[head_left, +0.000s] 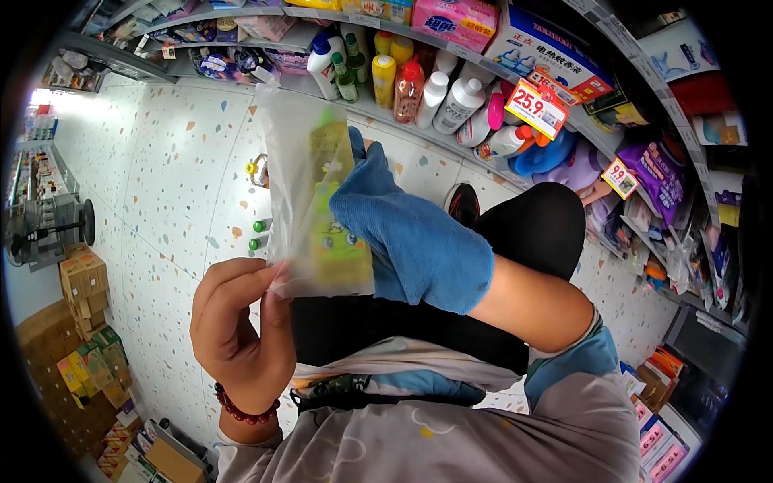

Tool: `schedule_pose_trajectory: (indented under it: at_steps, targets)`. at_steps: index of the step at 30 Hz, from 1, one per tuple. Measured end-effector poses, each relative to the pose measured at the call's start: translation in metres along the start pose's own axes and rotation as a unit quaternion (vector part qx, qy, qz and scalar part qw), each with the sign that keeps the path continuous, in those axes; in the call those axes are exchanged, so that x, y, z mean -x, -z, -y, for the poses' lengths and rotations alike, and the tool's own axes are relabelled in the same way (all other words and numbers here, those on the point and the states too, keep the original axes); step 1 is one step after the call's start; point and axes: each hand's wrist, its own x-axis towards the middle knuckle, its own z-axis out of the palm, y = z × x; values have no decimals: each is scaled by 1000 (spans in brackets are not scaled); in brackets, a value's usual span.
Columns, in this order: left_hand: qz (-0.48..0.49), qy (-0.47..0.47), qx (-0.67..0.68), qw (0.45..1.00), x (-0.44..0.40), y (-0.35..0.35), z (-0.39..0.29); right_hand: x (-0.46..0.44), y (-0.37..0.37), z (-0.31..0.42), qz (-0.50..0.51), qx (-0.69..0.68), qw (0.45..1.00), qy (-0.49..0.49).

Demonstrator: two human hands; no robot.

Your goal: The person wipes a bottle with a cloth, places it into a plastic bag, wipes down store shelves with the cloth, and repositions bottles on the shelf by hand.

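Between my two hands is a frosted plastic bag (288, 193) with a yellow-green packaged item (342, 249) inside. The item has a cartoon face on it, and its exact kind is blurred by the bag. My left hand (241, 322), bare and with a dark red bead bracelet at the wrist, pinches the bag's lower left corner between thumb and fingers. On my right hand (411, 233) is a blue cloth glove. It grips the bag and item from the right side, with part of its fingers hidden behind them.
A low shelf ahead holds green bottles (345, 76), a red-capped bottle (408, 90), white bottles (460, 105) and price signs (537, 110). Two green-capped bottles (257, 235) and a yellow-capped container (258, 171) stand on the speckled floor. Cardboard boxes (83, 278) are stacked at left.
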Motion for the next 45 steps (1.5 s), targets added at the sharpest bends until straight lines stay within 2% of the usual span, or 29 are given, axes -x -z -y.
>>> schedule_pose_trajectory:
  at_steps: [3, 5, 6, 8, 10, 11, 14, 17, 19, 22, 23, 25, 28, 30, 31, 32, 35, 40, 43, 45]
  targets:
    - [39, 31, 45, 998, -2, 6, 3, -1, 3, 4, -1, 96, 995, 25]
    - [91, 17, 186, 978, -5, 10, 14, -3, 5, 7, -1, 281, 958, 55]
    - [53, 63, 269, 960, -4, 6, 17, -4, 5, 11, 11, 440, 895, 71]
    - [-26, 219, 351, 910, -7, 2, 12, -4, 6, 17, 32, 690, 715, 108]
    - [-1, 325, 419, 848, -13, -2, 6, -6, 6, 20, 52, 795, 592, 126]
    - [36, 331, 456, 825, -8, -6, 13, -7, 5, 21, 59, 829, 539, 137]
    - [43, 387, 469, 793, -10, -17, -2, -9, 5, 26, 82, 851, 495, 156]
    - [67, 408, 499, 762, -15, -17, 3, -11, 3, 28, 156, 773, 596, 149]
    - [79, 416, 487, 764, -14, -17, 7, -10, -2, 31, 186, 742, 627, 148]
    - [75, 430, 487, 757, -10, -21, 7, -7, -7, 36, 235, 769, 587, 95]
    - [73, 429, 482, 761, -8, -23, 8, -10, 3, 33, 182, 760, 591, 199]
    - [69, 428, 478, 764, -5, -23, 13, -12, 10, 33, 128, 739, 588, 302]
    - [75, 428, 497, 751, -3, -19, 18, -10, 10, 37, 238, 692, 662, 164]
    - [13, 434, 592, 679, -5, -17, 16, -3, 15, 32, 195, 596, 769, 122]
    - [26, 421, 631, 651, -2, -14, 27, 1, 16, 28, 165, 534, 821, 118]
    - [25, 419, 631, 652, -1, -13, 30, 4, 18, 24, 146, 480, 857, 116]
    - [-21, 401, 662, 633, -2, -10, 30, 13, 20, 13, 129, 382, 909, 105]
    - [-12, 397, 700, 594, 1, -11, 35, 22, 18, 2, 119, 312, 938, 91]
    - [-8, 401, 716, 571, 4, -13, 38, 21, 17, 0, 99, 367, 915, 136]
    - [-12, 406, 719, 565, 6, -13, 37, 17, 15, 10, 104, 407, 903, 85]
